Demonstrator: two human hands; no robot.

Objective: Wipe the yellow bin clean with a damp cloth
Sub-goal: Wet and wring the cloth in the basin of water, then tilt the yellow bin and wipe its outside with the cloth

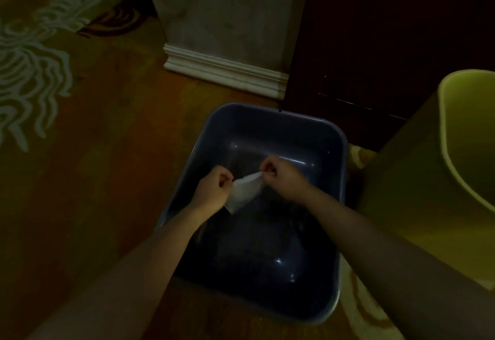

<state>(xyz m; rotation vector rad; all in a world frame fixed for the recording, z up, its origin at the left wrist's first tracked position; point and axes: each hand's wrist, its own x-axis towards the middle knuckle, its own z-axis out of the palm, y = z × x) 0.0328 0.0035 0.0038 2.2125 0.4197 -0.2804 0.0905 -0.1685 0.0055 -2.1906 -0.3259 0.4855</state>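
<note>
Step in hand: cloth prep. Left hand point(214, 188) and right hand point(281, 176) both pinched on white cloth point(245, 192), stretched over blue basin point(270, 117). Dim view; probably wringing. Yellow bin point(466, 139) far right, untouched. Next: carry cloth to bin, start wiping.

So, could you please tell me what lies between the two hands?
In the head view, a pale cloth stretches between the left hand and right hand, above the blue basin.
</note>
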